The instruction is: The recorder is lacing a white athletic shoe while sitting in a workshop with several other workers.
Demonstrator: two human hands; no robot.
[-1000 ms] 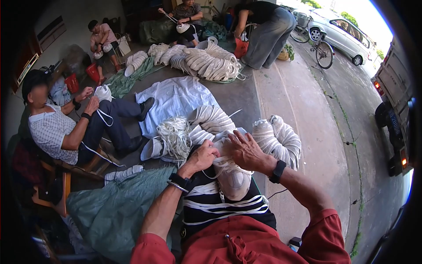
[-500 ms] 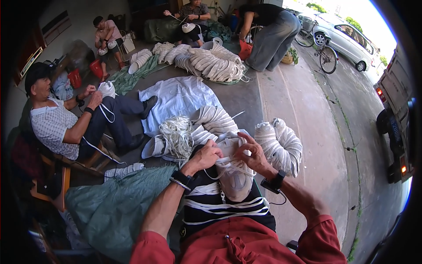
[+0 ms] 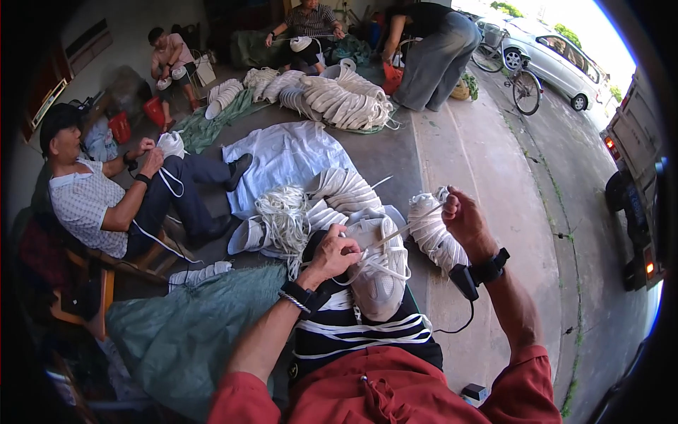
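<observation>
A white sneaker point(image 3: 380, 295) rests on my lap, toe toward me, on dark cloth crossed by loose white laces point(image 3: 374, 331). My right hand point(image 3: 464, 219) is raised to the right of the shoe, fingers pinched on a white shoelace point(image 3: 404, 230). That lace runs taut from the shoe's eyelets up to the fingers. At the shoe's left side my left hand point(image 3: 335, 254) is closed in a pinch by the eyelets; lace seems to be between its fingertips. Other lace loops lie slack over the shoe's front.
Beyond my lap lie a bundle of white laces point(image 3: 282, 215) and rows of stacked shoe uppers point(image 3: 342, 192). Another upper stack point(image 3: 434, 233) stands to the right. A seated co-worker point(image 3: 99, 187) laces a shoe at left. Green sheeting point(image 3: 191, 339) covers the floor nearby.
My right hand has moved from above the shoe out to the right and up, drawing the lace straight. My left hand has stayed near the eyelets, shifting slightly.
</observation>
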